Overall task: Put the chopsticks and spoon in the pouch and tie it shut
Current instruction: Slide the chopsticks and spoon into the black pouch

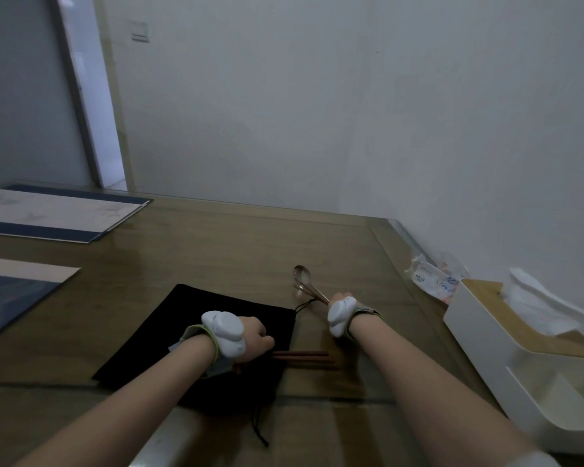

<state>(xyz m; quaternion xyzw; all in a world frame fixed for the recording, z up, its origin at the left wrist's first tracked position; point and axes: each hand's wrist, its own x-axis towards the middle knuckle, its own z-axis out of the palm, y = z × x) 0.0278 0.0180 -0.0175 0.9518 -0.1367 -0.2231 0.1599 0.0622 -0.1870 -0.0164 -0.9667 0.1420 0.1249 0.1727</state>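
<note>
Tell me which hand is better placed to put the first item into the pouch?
Left, probably. The left hand already lies over the black pouch and holds the chopsticks; the right hand holds the spoon beside it.

The pouch (196,335) is plain black, and its cord (258,429) is black too. The chopsticks (300,357) are dark reddish brown. The spoon (302,278) is shiny silver metal. The desk (216,241) is brown wood with a glossy surface. On each wrist there is a white device (225,333) on a grey-green band. At the far left lie mats (58,214) in dark blue and pale cream. At the right, the tissue box (506,335) is white with a light wooden lid. The wall (317,96) is plain pale grey.
</note>
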